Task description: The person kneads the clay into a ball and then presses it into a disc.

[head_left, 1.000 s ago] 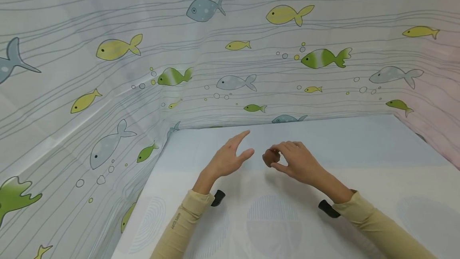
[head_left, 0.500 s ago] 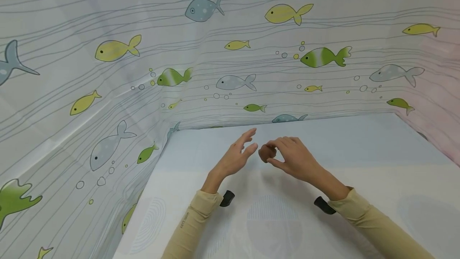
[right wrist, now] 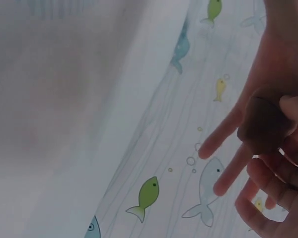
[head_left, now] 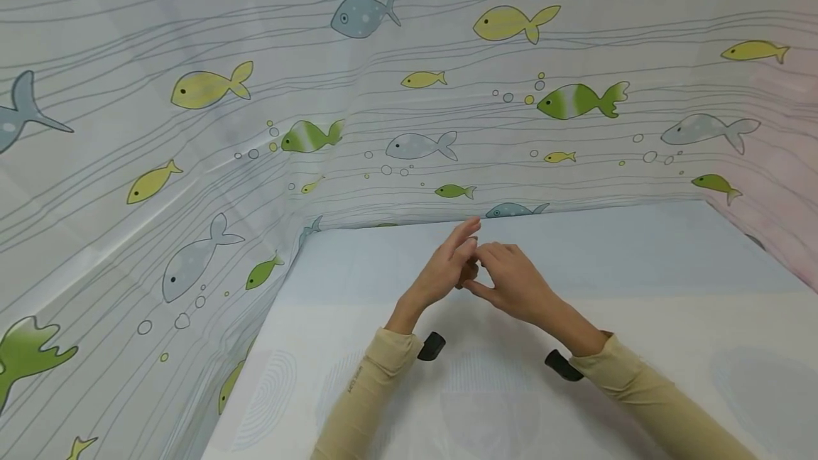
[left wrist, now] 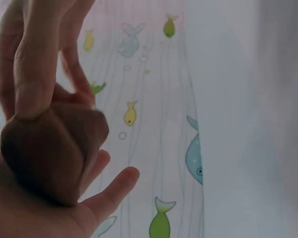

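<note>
Work area: the pale table (head_left: 671, 254) lies below both of your hands. Your left hand (head_left: 439, 274) is spread, fingers extended, gripping nothing, its palm turned toward your right hand (head_left: 520, 286). Your right hand pinches the brown lump (left wrist: 47, 148) between thumb and bent fingers. The lump sits left of your right hand, against or just beside the left palm; contact cannot be confirmed. It presents no clear long axis.

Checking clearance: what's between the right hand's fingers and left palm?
The brown lump, held by the right hand facing the open left hand. Both wrist views show it; palm contact is unclear.
</note>
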`<state>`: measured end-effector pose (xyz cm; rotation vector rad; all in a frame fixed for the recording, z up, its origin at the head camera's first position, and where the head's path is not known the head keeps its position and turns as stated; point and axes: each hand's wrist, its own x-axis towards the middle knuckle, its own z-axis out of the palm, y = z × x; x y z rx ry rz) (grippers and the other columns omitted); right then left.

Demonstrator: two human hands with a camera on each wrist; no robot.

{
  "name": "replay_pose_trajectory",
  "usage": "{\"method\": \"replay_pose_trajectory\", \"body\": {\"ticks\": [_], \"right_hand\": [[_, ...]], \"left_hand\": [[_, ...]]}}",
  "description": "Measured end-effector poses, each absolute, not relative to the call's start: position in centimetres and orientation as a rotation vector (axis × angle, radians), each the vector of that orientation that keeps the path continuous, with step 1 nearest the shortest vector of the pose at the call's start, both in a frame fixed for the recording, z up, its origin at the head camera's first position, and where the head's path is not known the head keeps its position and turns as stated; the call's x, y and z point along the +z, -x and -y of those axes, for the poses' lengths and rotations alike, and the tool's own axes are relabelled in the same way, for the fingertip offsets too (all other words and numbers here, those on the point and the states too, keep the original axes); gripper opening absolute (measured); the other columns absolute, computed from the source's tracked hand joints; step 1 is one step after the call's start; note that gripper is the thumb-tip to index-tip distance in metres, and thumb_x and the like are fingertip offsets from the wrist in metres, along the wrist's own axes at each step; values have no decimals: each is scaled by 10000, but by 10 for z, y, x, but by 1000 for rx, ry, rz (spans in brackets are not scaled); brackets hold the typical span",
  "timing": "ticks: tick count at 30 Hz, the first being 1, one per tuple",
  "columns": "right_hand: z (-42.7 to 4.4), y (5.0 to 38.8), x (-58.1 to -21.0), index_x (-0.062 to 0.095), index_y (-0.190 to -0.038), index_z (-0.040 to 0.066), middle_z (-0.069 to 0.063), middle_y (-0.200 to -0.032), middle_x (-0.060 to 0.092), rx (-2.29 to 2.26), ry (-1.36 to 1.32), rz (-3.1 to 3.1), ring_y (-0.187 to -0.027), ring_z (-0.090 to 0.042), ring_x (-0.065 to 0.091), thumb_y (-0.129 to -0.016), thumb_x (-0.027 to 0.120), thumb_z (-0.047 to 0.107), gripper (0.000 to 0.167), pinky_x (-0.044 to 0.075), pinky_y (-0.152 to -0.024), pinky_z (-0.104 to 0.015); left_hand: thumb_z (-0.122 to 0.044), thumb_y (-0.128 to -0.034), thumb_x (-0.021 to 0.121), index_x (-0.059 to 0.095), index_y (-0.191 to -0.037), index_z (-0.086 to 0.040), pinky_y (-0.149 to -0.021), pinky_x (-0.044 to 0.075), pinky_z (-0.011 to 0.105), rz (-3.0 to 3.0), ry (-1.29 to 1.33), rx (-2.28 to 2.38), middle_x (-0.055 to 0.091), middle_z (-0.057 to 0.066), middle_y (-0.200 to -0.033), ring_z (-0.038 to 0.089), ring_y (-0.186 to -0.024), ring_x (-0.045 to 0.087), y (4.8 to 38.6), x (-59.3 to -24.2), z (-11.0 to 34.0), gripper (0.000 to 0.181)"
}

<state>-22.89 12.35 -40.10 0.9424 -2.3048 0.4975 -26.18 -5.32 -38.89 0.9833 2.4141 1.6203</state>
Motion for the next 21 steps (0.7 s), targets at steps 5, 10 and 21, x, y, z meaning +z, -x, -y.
{"method": "replay_pose_trajectory", "body": {"ticks": [5, 10, 21], "right_hand": [[-118, 231, -404, 571, -990, 89, 0, -855, 576, 558, -926, 2314, -800, -158, 545, -801, 829, 225, 348, 502, -772, -402], [-116, 231, -409, 603, -1028, 85, -2, -885, 590, 683, -912, 2318, -796, -145, 537, -806, 826, 201, 336, 485, -717, -337], [-106, 235, -418, 468, -1250, 39, -70, -1085, 511, 1077, -973, 2361, -904, -182, 515, -921, 695, 114, 406, 491, -745, -285]], "left_hand": [[-502, -1033, 334, 297, -1556, -287, -878, 521, 300, -2406, -973, 1693, 377, -50, -1567, 186, -1309, 507, 263, -394, 43, 567], [-368, -1055, 274, 270, -1569, -205, -1049, 445, 445, -2386, -1014, 1739, 362, 38, -1579, 276, -1409, 413, 265, -396, 42, 539], [-491, -1034, 247, 280, -1564, -168, -1120, 364, 473, -2320, -1020, 1817, 394, 72, -1557, 291, -1382, 452, 269, -395, 42, 621]]}}
